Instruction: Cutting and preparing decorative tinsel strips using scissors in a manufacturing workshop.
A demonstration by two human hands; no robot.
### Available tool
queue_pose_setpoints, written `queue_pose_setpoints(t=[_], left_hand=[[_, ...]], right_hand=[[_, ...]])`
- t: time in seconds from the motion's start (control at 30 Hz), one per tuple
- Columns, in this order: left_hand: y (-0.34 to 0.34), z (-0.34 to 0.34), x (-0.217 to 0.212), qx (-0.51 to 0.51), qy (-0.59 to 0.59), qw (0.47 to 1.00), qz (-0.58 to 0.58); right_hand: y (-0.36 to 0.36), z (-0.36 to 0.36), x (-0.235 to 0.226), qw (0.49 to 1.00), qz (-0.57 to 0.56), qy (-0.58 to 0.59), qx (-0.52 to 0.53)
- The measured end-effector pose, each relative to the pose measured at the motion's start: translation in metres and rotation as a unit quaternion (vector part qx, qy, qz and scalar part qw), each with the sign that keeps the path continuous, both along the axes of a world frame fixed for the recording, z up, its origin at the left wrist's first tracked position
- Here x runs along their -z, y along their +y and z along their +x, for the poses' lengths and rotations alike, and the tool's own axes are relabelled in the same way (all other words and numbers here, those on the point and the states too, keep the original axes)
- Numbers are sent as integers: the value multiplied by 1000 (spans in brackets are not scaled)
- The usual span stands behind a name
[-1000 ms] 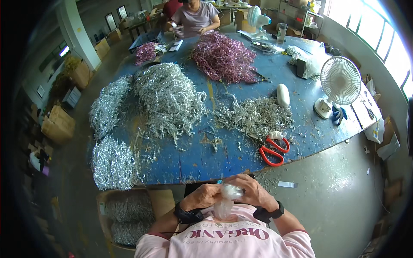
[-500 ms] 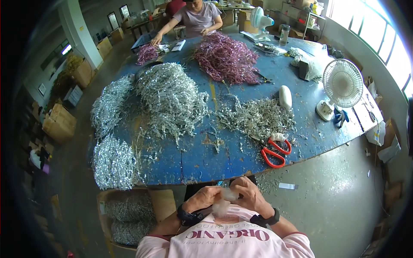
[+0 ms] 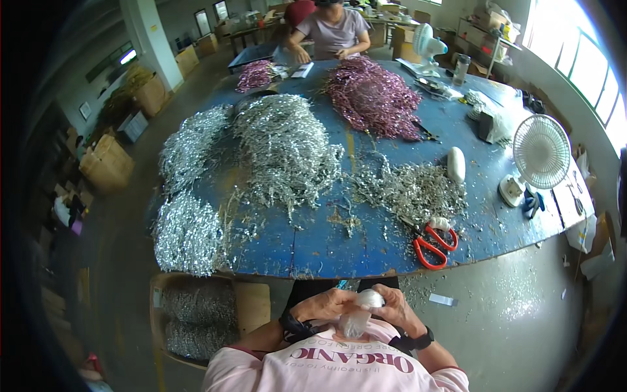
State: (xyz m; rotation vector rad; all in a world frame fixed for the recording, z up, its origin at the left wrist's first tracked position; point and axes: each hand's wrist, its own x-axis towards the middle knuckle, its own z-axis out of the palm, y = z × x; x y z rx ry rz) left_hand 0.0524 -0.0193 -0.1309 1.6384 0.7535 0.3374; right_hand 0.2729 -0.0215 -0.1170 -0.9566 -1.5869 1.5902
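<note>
Close to my chest, below the table's near edge, my left hand (image 3: 326,304) and my right hand (image 3: 397,308) are closed on a piece of whitish see-through plastic (image 3: 354,323). Its top bunches into a rounded white lump between my fingers, and the rest hangs loose below; whether it is a bag or a sheet I cannot tell. Beyond my hands, red-handled scissors (image 3: 431,251) lie at the table's front edge beside a heap of loose silver tinsel scraps (image 3: 418,189). Larger bundles of silver tinsel (image 3: 281,150) are piled to the left.
Pink tinsel (image 3: 372,98) is heaped farther back on the blue table (image 3: 313,245). A white fan (image 3: 541,151) stands at the right, near a white oblong object (image 3: 456,164). An open carton (image 3: 251,304) of tinsel sits at lower left. A co-worker (image 3: 333,32) works across the table.
My view has shifted, so the table appears farther right. The plastic has gathered into a rounder lump between my hands. The co-worker's outstretched arm has drawn back.
</note>
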Motion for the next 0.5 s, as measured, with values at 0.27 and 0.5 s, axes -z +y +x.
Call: queue_pose_setpoints(t=[0.27,0.5], left_hand=[[0,3,10,-292,-105,948,-65],[-5,27,-13,-266,-77,868,413]], right_hand=[[-8,-16,16,992,-96,57,63],[0,-18,54,979,-163,91,85]])
